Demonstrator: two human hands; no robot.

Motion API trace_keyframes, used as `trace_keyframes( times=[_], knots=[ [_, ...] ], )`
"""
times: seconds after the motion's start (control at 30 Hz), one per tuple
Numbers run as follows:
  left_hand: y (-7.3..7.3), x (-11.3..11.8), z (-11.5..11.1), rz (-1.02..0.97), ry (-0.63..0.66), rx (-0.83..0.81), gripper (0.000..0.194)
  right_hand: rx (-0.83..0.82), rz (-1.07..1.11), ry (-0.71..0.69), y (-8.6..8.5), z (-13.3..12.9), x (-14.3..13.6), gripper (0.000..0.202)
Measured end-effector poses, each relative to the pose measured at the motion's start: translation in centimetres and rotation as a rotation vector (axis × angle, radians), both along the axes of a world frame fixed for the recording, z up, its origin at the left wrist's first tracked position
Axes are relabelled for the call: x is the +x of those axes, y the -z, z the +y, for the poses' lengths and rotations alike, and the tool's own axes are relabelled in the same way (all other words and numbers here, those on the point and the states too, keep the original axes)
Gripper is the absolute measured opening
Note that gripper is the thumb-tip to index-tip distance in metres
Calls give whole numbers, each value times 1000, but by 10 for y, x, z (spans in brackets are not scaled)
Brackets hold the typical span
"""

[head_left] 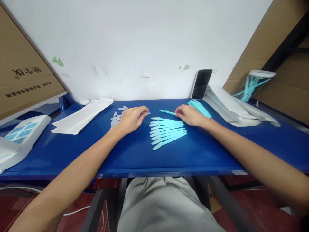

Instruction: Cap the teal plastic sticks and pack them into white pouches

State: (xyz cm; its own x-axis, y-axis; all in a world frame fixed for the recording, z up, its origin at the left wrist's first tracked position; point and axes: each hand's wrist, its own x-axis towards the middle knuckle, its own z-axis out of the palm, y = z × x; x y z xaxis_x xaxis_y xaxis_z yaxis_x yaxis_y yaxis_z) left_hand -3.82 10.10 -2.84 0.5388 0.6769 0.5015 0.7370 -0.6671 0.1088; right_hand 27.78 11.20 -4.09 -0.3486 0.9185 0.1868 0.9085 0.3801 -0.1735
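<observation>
My left hand [132, 119] pinches a small clear plastic piece [149, 113] between thumb and fingers. Facing it, my right hand [189, 115] is closed on the end of a turquoise stick [167, 112], whose thin tip points left. A gap separates the two held items. Below and between my hands lies a fan of several turquoise sticks with pale covered tips [166, 131]. Several loose translucent pieces [115, 120] lie left of my left hand, partly hidden by it. Behind my right hand is a pile of turquoise sticks [200, 108].
A phone [201, 84] leans on the wall. White packets lie at left [80, 117] and right [233, 108]. A clear tub of sticks [251, 85] stands at far right. A white device [25, 138] and a cardboard box [24, 64] are at left on the blue table [135, 158].
</observation>
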Motion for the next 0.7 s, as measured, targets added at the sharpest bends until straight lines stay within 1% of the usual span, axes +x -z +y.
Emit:
trace_keyframes(
  times=[0.1, 0.2, 0.27, 0.33, 0.43, 0.5, 0.6, 0.7],
  knots=[
    [-1, 0, -1, 15, -2, 32, 25, 89, 28, -1, -1, -1, -1, 22],
    [-1, 1, -2, -1, 13, 45, 31, 165, 130, -75, -3, -6, -3, 25],
    [-3, 0, -3, 24, 10, 38, 32, 201, 192, -127, -3, -10, -5, 30],
    [-4, 0, -3, 69, -17, 26, 33, 229, 208, -174, -2, -15, -7, 37],
    [-6, 1, -5, 144, -68, 13, 37, 216, 179, -223, -4, -23, -10, 43],
    [-7, 1, -7, 194, -67, 2, 39, 192, 158, -240, -7, -29, -12, 45],
    [-7, 3, -8, 216, -8, 0, 41, 168, 134, -256, -15, -38, -16, 46],
    [-7, 3, -9, 173, 58, 12, 43, 151, 117, -276, -20, -44, -18, 45]
  ],
)
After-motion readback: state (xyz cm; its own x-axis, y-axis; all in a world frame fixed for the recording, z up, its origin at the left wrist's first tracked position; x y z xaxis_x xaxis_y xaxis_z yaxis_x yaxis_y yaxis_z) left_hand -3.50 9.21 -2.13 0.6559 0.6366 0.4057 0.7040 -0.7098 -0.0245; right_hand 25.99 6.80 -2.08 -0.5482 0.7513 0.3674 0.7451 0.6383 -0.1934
